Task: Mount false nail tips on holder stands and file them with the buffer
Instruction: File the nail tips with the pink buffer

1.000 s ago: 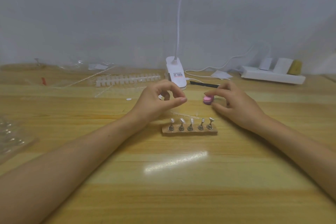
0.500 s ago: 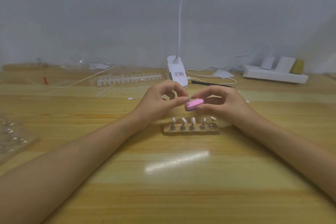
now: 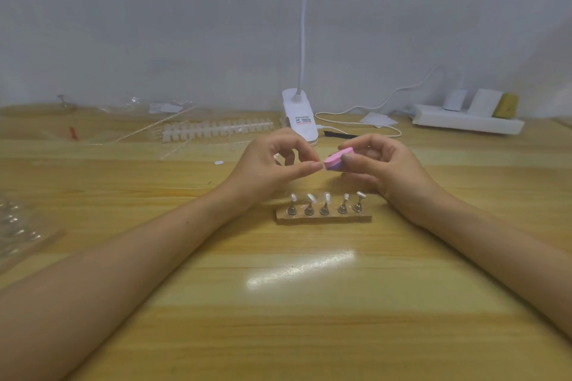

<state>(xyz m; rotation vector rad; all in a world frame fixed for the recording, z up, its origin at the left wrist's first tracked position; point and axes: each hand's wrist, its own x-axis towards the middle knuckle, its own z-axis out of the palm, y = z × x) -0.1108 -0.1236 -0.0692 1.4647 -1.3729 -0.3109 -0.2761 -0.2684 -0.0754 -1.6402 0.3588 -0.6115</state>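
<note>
Head cam: right hand pinches the pink buffer block, held up near the wooden base with five holder stands, each topped with a nail tip. Meanwhile the left hand pinches a tiny clear piece between thumb and forefinger, right against the buffer's end. Can't tell what it is exactly.
</note>
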